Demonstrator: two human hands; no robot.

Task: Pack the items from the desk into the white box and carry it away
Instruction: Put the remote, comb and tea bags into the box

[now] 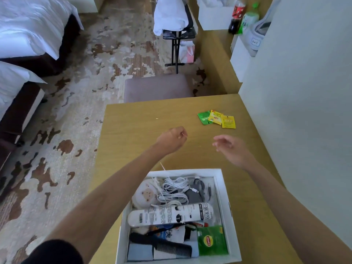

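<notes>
The white box (224, 202) sits at the near edge of the wooden desk (137, 126). Inside it lie white cables (177, 187), a white tube (169, 215), a black comb (167, 246), a green tea packet (211, 241) and other small items. Three tea sachets, one green (203, 117) and two yellow (228, 121), lie on the desk's far right. My left hand (171, 139) hovers over the desk with fingers curled on a thin white stick. My right hand (227, 146) hovers beside it, fingers apart and holding nothing, short of the sachets.
A padded stool (158, 88) stands beyond the desk's far edge. A pale wall (304, 92) borders the desk on the right. Beds (28, 35) stand at the left across patterned carpet. A folding rack with white cloth (171, 18) and bottles (238, 16) are farther back.
</notes>
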